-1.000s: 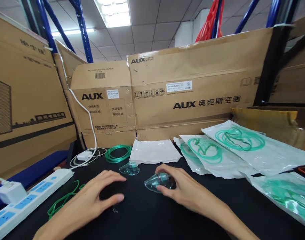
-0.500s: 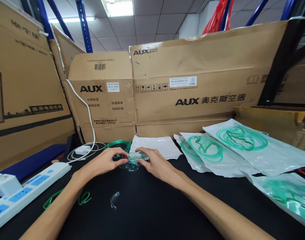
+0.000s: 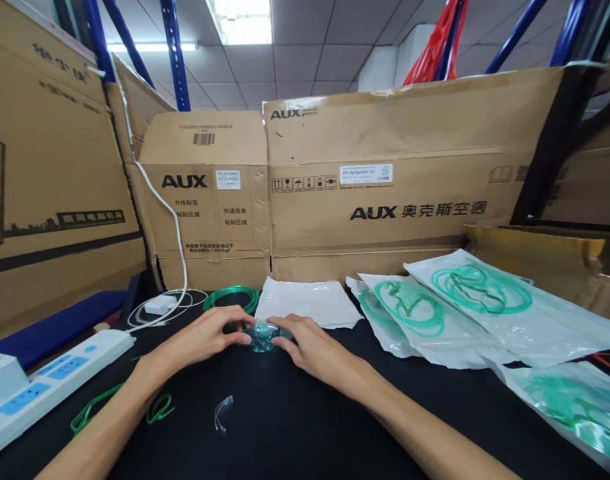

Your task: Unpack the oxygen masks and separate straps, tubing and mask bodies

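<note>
Between my two hands, just above the black tabletop point(image 3: 305, 427), is a small see-through greenish plastic mask point(image 3: 263, 337); fingers cover part of its shape. My left hand point(image 3: 219, 333) pinches its left side with thumb and fingers. On the opposite side, my right hand point(image 3: 305, 340) grips it the same way. Nearer to me lies a short, bent clear plastic piece point(image 3: 223, 413), touched by neither hand. A thin green strap point(image 3: 159, 408) runs partly hidden under my left forearm.
Coiled green tubing point(image 3: 232, 298) and a white pouch point(image 3: 307, 301) lie behind my hands. Several sealed bags with green tubing point(image 3: 479, 290) spread along the right. A power strip point(image 3: 59, 387) and white cable point(image 3: 181, 253) occupy the left. Cardboard boxes point(image 3: 395, 240) wall the back.
The mask has turned between my fingers and shows more of its greenish, crumpled-looking side. Both hands still hold it. The whole view has shifted slightly, so the surroundings appear a little lower.
</note>
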Available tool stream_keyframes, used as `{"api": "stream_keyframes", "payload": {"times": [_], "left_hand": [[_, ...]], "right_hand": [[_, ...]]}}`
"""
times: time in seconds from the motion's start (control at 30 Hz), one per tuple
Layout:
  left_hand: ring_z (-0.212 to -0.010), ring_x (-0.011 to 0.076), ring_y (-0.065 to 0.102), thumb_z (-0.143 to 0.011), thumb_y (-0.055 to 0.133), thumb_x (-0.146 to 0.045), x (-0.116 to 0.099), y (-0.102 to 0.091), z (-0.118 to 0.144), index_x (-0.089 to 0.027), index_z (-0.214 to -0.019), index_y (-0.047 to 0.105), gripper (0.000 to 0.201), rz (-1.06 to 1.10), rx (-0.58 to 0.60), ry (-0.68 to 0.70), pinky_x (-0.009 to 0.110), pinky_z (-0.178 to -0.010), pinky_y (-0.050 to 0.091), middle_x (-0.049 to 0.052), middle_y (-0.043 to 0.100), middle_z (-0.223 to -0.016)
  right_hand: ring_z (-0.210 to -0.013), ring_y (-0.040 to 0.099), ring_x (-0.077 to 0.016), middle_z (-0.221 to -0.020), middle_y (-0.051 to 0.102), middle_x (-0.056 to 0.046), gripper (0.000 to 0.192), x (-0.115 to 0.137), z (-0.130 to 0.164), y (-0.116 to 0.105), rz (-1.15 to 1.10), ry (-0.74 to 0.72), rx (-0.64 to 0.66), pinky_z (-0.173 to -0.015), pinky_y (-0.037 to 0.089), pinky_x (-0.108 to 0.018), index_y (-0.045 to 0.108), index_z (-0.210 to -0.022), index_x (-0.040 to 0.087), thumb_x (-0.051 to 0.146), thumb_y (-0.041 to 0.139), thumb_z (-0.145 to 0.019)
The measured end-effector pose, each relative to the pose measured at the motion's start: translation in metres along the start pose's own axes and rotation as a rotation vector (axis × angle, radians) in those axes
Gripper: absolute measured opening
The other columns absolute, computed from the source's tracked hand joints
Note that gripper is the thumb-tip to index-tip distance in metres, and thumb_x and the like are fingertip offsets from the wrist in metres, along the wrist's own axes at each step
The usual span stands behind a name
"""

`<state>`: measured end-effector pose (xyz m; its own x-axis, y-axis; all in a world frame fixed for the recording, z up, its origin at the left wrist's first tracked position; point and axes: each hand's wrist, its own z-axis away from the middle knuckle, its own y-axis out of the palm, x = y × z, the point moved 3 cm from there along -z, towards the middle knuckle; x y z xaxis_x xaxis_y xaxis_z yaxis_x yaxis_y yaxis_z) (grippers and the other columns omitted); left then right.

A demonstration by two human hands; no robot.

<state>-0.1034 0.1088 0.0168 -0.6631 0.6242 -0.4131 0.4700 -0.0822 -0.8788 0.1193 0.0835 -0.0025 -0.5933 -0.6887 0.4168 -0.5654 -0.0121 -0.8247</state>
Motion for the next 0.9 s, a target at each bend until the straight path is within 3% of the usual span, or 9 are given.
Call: {"api": "stream_keyframes", "payload": {"times": [0.27, 0.37, 0.6, 0.9], "left_hand": [[-0.098, 0.0189, 0.064, -0.095, 0.062, -0.037, 0.000, 0.002, 0.000, -0.028, -0.126, 0.059, 0.033, 0.047, -0.044, 0.045, 0.029, -0.089, 0.049, 0.001, 0.068, -0.108], [-0.098, 0.0189, 0.063, -0.096, 0.060, -0.036, 0.002, 0.003, 0.000, -0.028, -0.124, 0.061, 0.029, 0.020, -0.047, 0.096, 0.030, -0.090, 0.047, 0.001, 0.067, -0.108], [-0.100, 0.0210, 0.061, -0.098, 0.059, -0.040, 0.008, 0.004, 0.000, -0.029, -0.127, 0.063, 0.031, -0.019, -0.045, 0.134, 0.032, -0.092, 0.045, 0.002, 0.067, -0.105], [-0.100, 0.0206, 0.059, -0.099, 0.057, -0.037, 0.003, 0.004, 0.000, -0.027, -0.124, 0.063, 0.027, -0.019, -0.051, 0.129, 0.031, -0.091, 0.045, 0.003, 0.064, -0.107]], "right_hand": [[-0.121, 0.060, -0.0312, -0.125, 0.060, -0.014, 0.043, 0.002, -0.002, 0.003, 0.032, 0.032, 0.025, -0.103, 0.046, -0.047, 0.054, -0.141, 0.024, 0.031, 0.053, -0.099], [-0.120, 0.060, -0.0321, -0.126, 0.059, -0.015, 0.044, 0.005, -0.003, 0.003, 0.036, 0.021, 0.038, -0.103, 0.046, -0.048, 0.053, -0.142, 0.023, 0.030, 0.053, -0.098], [-0.114, 0.062, -0.0276, -0.118, 0.065, -0.012, 0.043, 0.002, -0.011, -0.003, 0.009, -0.015, 0.082, -0.102, 0.046, -0.041, 0.055, -0.140, 0.023, 0.026, 0.055, -0.098], [-0.119, 0.060, -0.0250, -0.125, 0.064, -0.011, 0.041, -0.002, -0.010, 0.002, 0.014, -0.031, 0.074, -0.106, 0.044, -0.037, 0.053, -0.141, 0.022, 0.027, 0.055, -0.100]]}}
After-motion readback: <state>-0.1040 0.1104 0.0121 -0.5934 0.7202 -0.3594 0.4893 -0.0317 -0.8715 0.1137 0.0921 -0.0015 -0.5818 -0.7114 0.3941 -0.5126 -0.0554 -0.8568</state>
